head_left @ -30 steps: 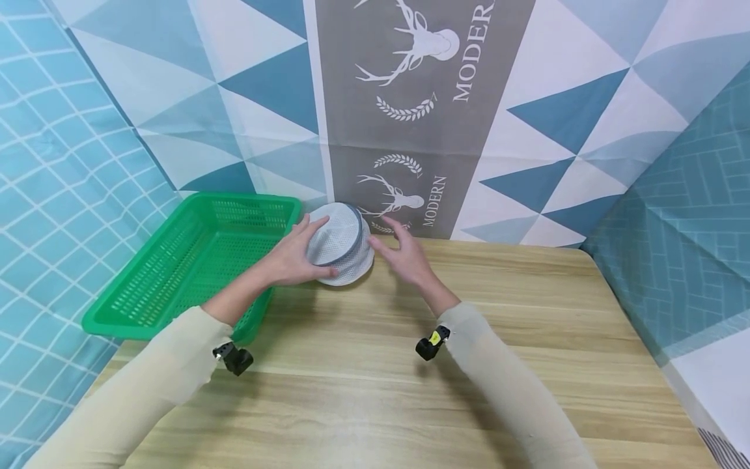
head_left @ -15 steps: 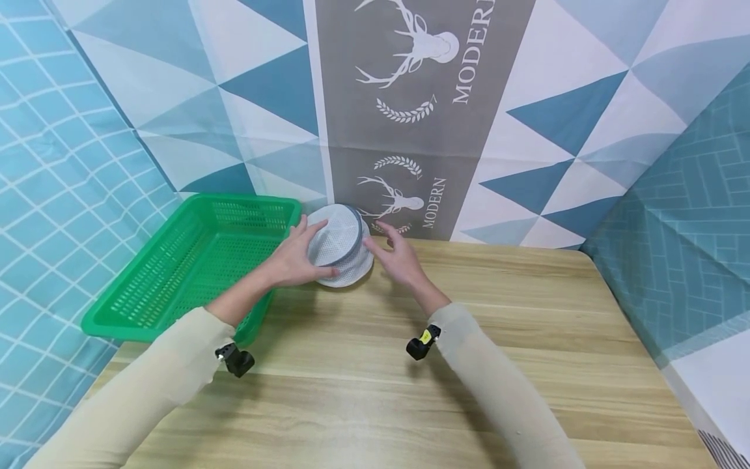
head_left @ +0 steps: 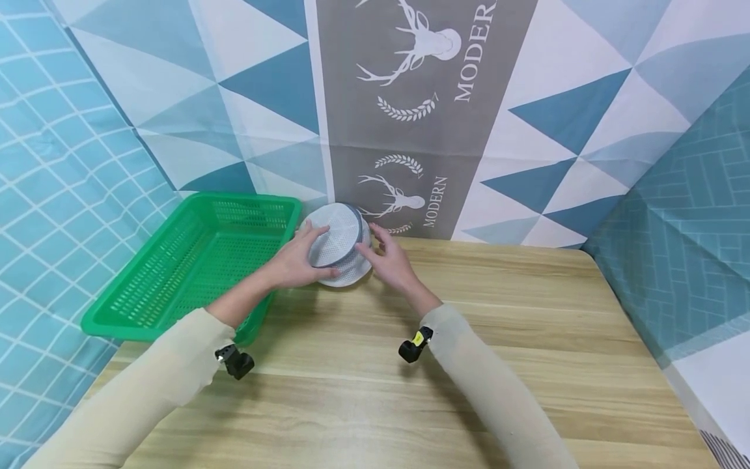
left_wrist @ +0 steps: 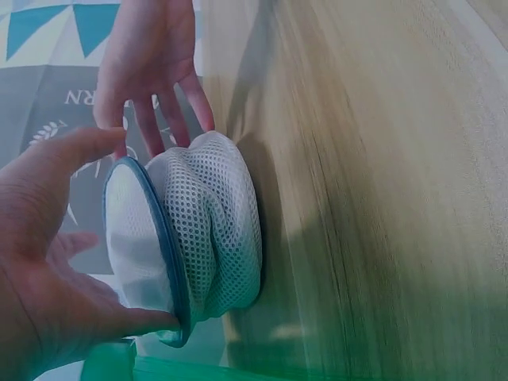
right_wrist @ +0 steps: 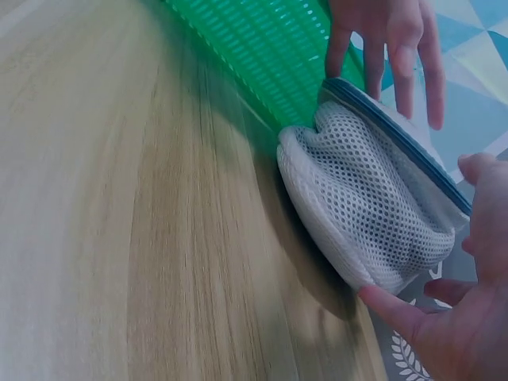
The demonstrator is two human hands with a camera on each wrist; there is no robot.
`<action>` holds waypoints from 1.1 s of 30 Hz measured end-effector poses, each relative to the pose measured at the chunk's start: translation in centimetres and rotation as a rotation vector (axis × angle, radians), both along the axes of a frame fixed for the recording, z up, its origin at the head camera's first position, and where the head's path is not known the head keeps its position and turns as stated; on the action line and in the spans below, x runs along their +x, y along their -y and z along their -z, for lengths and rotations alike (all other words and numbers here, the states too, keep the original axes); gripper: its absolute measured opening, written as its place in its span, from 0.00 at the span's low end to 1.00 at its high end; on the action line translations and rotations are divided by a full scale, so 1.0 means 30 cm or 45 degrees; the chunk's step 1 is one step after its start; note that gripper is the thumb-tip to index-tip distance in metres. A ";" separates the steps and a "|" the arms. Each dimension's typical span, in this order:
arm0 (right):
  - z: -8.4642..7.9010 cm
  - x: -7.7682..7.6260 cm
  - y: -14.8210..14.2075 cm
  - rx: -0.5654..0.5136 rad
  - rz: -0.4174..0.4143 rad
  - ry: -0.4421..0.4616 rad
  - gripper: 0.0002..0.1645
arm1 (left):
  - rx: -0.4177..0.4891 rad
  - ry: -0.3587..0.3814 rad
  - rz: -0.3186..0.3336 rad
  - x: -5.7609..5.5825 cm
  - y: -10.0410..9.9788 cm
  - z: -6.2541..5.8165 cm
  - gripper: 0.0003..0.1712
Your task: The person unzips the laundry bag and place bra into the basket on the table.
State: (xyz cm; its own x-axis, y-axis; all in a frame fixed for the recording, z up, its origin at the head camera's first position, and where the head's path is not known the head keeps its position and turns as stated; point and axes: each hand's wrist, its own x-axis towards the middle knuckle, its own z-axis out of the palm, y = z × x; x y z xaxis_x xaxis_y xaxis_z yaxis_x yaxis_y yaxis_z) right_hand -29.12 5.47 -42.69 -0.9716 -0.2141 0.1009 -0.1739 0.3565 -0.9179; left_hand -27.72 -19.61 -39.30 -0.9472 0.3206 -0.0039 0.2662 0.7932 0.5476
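A round white mesh laundry bag with a grey-blue edge band stands tilted against the back of the table. My left hand holds its flat round end, thumb at the lower edge and fingers spread across the face. In the left wrist view, the soft mesh side bulges and creases toward the tabletop. From the other side my right hand reaches the bag with spread fingers. One fingertip touches the bag's bottom rim in the right wrist view, and the thumb is near the banded edge.
A green perforated plastic basket stands at the left, close beside the bag. Behind the wooden table hangs a patterned cloth with deer heads and triangles. Blue tiled-print cloth lines the left side.
My right hand has moved left toward the bag and its fingers now reach the bag's side. My left hand has hardly moved on the bag.
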 end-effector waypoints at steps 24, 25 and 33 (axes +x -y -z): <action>0.003 0.007 0.006 0.003 -0.021 0.017 0.35 | 0.022 -0.154 -0.046 -0.212 0.083 0.238 0.50; 0.003 0.008 0.005 -0.001 -0.020 0.017 0.35 | 0.023 -0.174 -0.051 -0.225 0.088 0.253 0.49; 0.004 0.027 -0.012 -0.045 -0.007 0.061 0.37 | -0.008 -0.246 -0.006 -0.256 0.105 0.294 0.44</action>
